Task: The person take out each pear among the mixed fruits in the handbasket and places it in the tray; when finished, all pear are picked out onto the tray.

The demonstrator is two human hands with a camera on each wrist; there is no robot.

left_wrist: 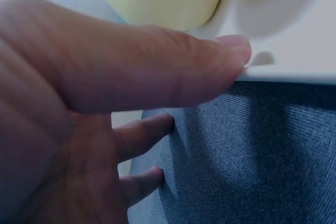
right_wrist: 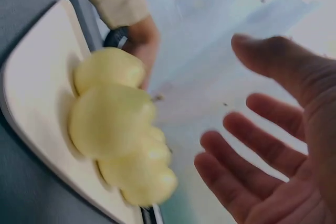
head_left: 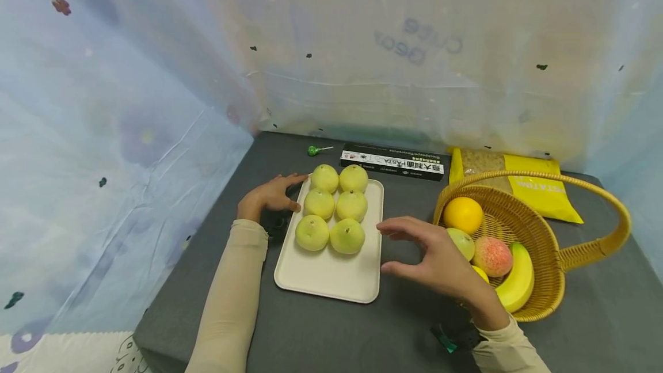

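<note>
Several round, pale yellow-green fruits with short stems (head_left: 347, 236) stand in two columns on a white rectangular tray (head_left: 331, 280) in the head view. At the tray's left rim is my left hand (head_left: 271, 193), its fingers spread; the left wrist view shows the thumb (left_wrist: 210, 66) against the rim. My right hand (head_left: 430, 252) hovers by the tray's right side, thumb and fingers apart, holding nothing. In the right wrist view its relaxed fingers (right_wrist: 257, 177) are clear of the fruits (right_wrist: 110, 119).
A wicker basket (head_left: 554, 281) on the right holds an orange (head_left: 463, 215), a peach (head_left: 493, 257), a banana (head_left: 519, 281) and other fruit. Behind lie a black pasta box (head_left: 392, 161), a yellow pasta bag (head_left: 544, 194) and a green lollipop (head_left: 313, 151). Curtains hang around the grey table (head_left: 305, 332).
</note>
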